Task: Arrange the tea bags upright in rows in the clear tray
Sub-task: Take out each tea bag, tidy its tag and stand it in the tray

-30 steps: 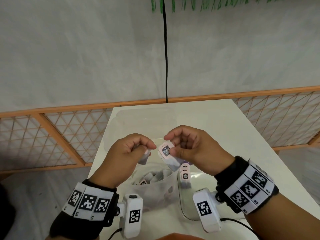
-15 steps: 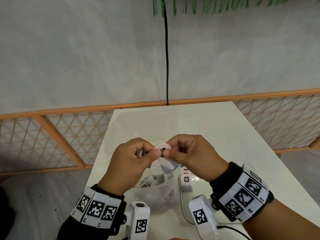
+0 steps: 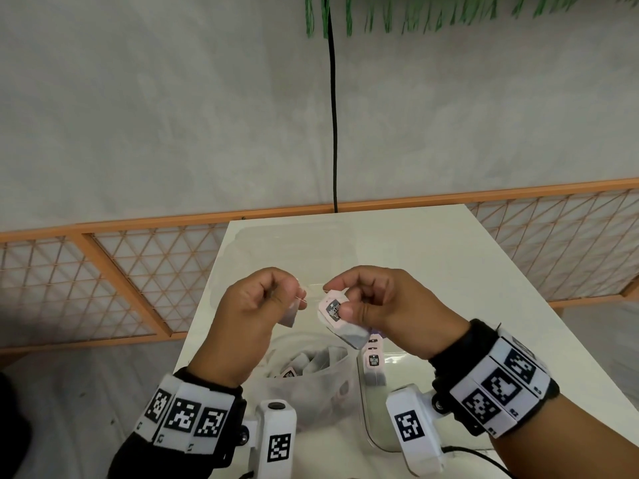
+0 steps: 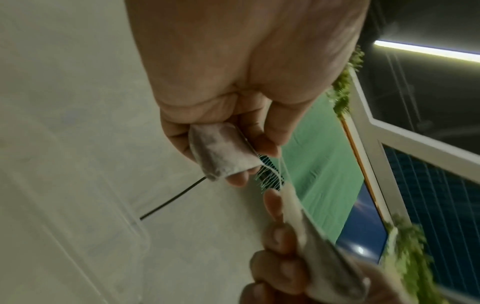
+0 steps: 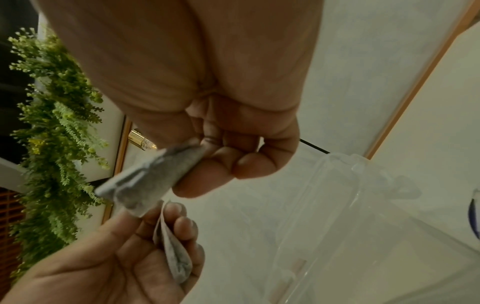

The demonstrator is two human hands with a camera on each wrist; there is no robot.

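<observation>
In the head view both hands are raised above the white table (image 3: 466, 271). My left hand (image 3: 294, 300) pinches a small grey tea bag (image 3: 288, 317), also seen in the left wrist view (image 4: 221, 152). My right hand (image 3: 340, 302) pinches a second tea bag (image 3: 351, 335) with a dark-printed pink tag (image 3: 333, 311); it also shows in the right wrist view (image 5: 150, 176). Fine threads (image 4: 270, 174) stretch between the two bags. Below the hands, a clear tray (image 3: 368, 430) holds an upright tea bag (image 3: 375, 366). A translucent bag (image 3: 311, 399) holds several more.
A large clear container (image 3: 242, 257) lies on the far part of the table. An orange lattice fence (image 3: 121, 278) runs behind and beside the table. A black cable (image 3: 333, 133) hangs down the grey wall. The table's left edge is close to my left wrist.
The hands came together at chest height, then drew slightly apart sideways, each keeping a tea bag, with threads now stretched between them.
</observation>
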